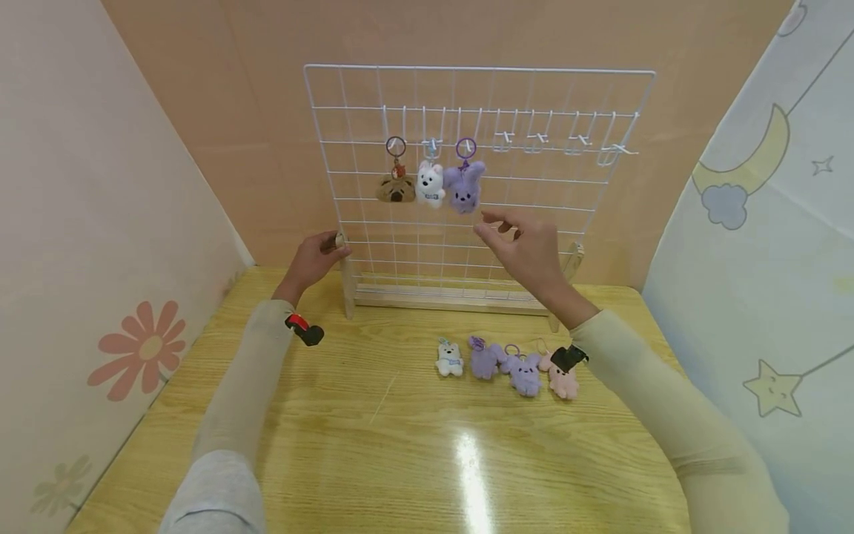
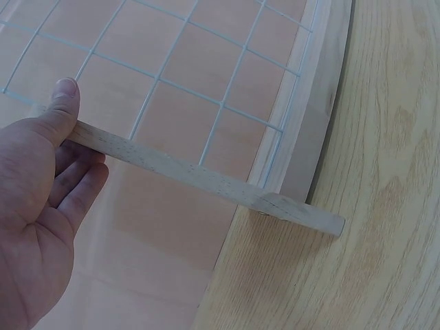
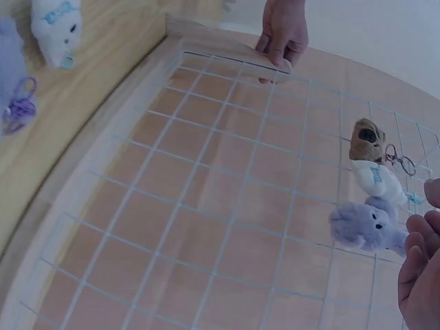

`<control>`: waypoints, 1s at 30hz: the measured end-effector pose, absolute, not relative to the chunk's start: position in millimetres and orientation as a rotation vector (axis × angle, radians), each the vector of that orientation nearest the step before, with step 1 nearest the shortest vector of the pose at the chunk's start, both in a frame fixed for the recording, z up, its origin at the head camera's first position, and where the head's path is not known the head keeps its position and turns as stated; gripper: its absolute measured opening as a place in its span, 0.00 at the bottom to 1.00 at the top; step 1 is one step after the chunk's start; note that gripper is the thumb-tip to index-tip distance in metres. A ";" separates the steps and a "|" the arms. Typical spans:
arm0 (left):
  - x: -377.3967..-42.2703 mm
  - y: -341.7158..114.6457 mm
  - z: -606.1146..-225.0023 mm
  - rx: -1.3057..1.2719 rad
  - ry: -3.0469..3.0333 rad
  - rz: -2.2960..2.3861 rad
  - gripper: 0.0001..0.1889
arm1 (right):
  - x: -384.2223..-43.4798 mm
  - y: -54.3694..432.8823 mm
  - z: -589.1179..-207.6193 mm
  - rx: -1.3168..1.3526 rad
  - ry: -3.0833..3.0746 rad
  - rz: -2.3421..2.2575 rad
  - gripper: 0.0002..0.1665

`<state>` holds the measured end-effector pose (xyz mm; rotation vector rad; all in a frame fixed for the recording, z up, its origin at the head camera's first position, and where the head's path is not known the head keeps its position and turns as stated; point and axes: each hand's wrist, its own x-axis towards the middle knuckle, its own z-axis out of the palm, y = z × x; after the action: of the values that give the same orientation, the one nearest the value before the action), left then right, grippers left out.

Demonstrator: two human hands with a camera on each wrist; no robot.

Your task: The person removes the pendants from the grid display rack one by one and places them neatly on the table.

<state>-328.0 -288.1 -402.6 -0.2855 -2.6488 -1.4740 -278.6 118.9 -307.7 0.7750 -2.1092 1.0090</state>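
Note:
My left hand point(image 1: 312, 261) grips the top of the wooden side post point(image 2: 165, 165) of a white wire grid rack point(image 1: 527, 245), thumb on one side and fingers behind. Just below and right of a hanging purple plush keychain point(image 1: 464, 187), my right hand point(image 1: 527, 245) is raised with fingers loosely bent and nothing between them. Beside that keychain hang a white plush keychain point(image 1: 430, 184) and a brown bear-head keychain point(image 1: 396, 188), each on a white hook. In the right wrist view, the right fingertips point(image 3: 415, 244) are close to the purple plush.
Several bare white hooks point(image 1: 539, 139) continue along the rack to the right. On the wooden table point(image 1: 347, 445) in front lie a white plush keychain point(image 1: 450, 359), two purple ones point(image 1: 524, 374) and a pink one point(image 1: 563, 381). Patterned cloth walls point(image 1: 754, 297) flank the table.

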 end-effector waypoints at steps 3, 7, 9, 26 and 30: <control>-327.5 -288.0 -402.8 -0.285 -2.652 -1.472 0.31 | -285.0 116.4 -296.7 0.750 -2.087 1.029 0.15; -327.4 -288.0 -403.0 -0.287 -2.654 -1.465 0.30 | -294.0 112.0 -281.6 0.723 -2.054 1.042 0.15; -327.4 -288.0 -402.9 -0.287 -2.656 -1.465 0.31 | -298.7 110.1 -275.3 0.702 -2.048 1.044 0.15; -329.1 -289.0 -401.9 -0.281 -2.664 -1.454 0.32 | -329.4 93.3 -257.5 0.566 -2.108 1.011 0.18; -328.9 -289.2 -402.2 -0.284 -2.662 -1.461 0.33 | -333.5 88.5 -254.4 0.541 -2.114 1.010 0.18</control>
<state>-328.9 -289.2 -402.2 -0.2837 -2.6621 -1.4610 -333.5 88.5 -254.4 0.5405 -2.1138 1.0104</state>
